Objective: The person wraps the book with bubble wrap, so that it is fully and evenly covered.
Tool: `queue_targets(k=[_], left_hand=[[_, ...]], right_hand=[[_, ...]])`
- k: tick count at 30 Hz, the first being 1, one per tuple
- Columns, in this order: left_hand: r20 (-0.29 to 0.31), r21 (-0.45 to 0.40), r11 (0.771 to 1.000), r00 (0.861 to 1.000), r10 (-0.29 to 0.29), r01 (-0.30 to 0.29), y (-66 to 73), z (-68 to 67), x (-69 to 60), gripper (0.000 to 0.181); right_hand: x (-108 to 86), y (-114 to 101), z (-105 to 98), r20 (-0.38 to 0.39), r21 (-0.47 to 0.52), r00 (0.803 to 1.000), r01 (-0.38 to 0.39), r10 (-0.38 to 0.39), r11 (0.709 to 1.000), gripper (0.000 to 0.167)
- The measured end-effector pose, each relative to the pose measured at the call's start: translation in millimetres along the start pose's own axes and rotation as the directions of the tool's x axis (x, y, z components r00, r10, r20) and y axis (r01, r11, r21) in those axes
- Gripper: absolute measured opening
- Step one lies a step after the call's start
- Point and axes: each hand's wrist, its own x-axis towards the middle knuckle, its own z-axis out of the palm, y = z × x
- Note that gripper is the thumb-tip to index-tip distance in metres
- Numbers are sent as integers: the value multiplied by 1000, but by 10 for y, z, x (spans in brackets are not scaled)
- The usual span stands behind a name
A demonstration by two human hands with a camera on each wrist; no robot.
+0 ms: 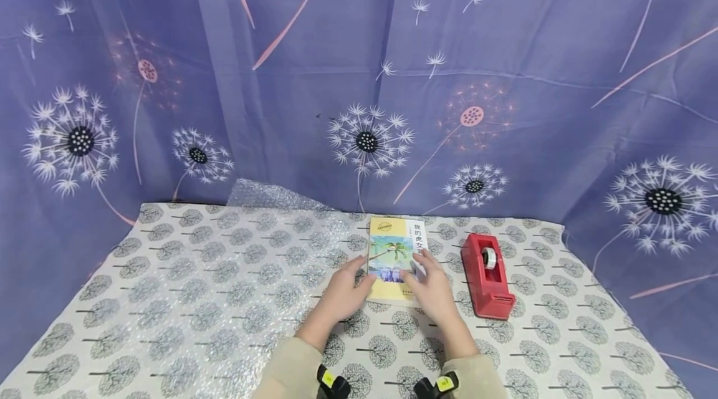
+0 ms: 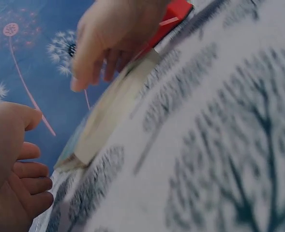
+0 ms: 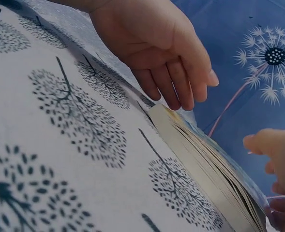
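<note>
Your left hand (image 1: 346,287) is relaxed, fingers loosely bent, at the left edge of the yellow-bordered paperback book with a palm-tree picture (image 1: 391,255). Your right hand (image 1: 433,290) is relaxed too, fingers spread over the book's right side, thumb toward the middle of the cover. Neither grips anything; can't tell whether either touches the cover.

Book lies flat between your hands, cover up, title characters at its far right corner, upright from your side. Both wrist views show its page edges.

To the right of your right hand, apart from it: red plastic tape dispenser (image 1: 487,280) with a small roll of tape (image 1: 489,258) in it. Left of the book: clear bubble wrap sheet (image 1: 230,293), spread wide, far end rising against the purple-blue dandelion-print curtain (image 1: 280,112). Under it all: white tree-print tablecloth (image 1: 561,330). You're in beige sleeves (image 1: 286,371).
</note>
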Motion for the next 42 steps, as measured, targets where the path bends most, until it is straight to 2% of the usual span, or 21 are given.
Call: queue_targets(k=[4, 8, 12, 17, 20, 23, 28, 30, 31, 34, 39, 42], left_hand=[[36, -79, 996, 999, -37, 39, 15, -5, 6, 52], [56, -193, 978, 995, -76, 86, 8, -35, -1, 51], [83, -306, 944, 992, -99, 120, -20, -51, -2, 54], [130, -429, 888, 984, -120, 166, -67, -33, 0, 54], [160, -510, 834, 976, -150, 212, -64, -26, 10, 53], [193, -606, 755, 967, -166, 250, -41, -25, 21, 55], [249, -762, 571, 952, -177, 306, 2, -40, 39, 59], [267, -800, 508, 948, -174, 318, 7, -49, 44, 60], [273, -812, 487, 947, -170, 322, 6, -57, 44, 60], [287, -833, 447, 945, -155, 326, -5, -78, 46, 60], [303, -848, 409, 941, -149, 337, -8, -108, 50, 59], [313, -856, 385, 938, -147, 346, -1, -130, 49, 60]], right_hand=[[3, 26, -43, -7, -15, 998, -57, 56, 998, 60], [14, 41, -73, -9, -42, 995, -100, 99, 994, 61], [21, 51, -91, -17, -61, 990, -141, 140, 988, 62], [22, 67, -114, -13, -65, 979, -206, 206, 976, 61], [25, 67, -141, -12, -65, 971, -238, 238, 969, 58], [34, 73, -167, -18, -53, 965, -261, 260, 964, 53], [63, 119, -195, -38, -17, 949, -313, 312, 950, 47], [70, 135, -199, -34, 9, 943, -332, 332, 943, 45], [73, 138, -200, -27, 25, 941, -338, 339, 941, 45], [73, 128, -197, -16, 76, 935, -352, 355, 933, 43], [57, 62, -233, -20, 157, 931, -358, 365, 920, 43], [54, 56, -261, -2, 215, 921, -381, 391, 899, 42]])
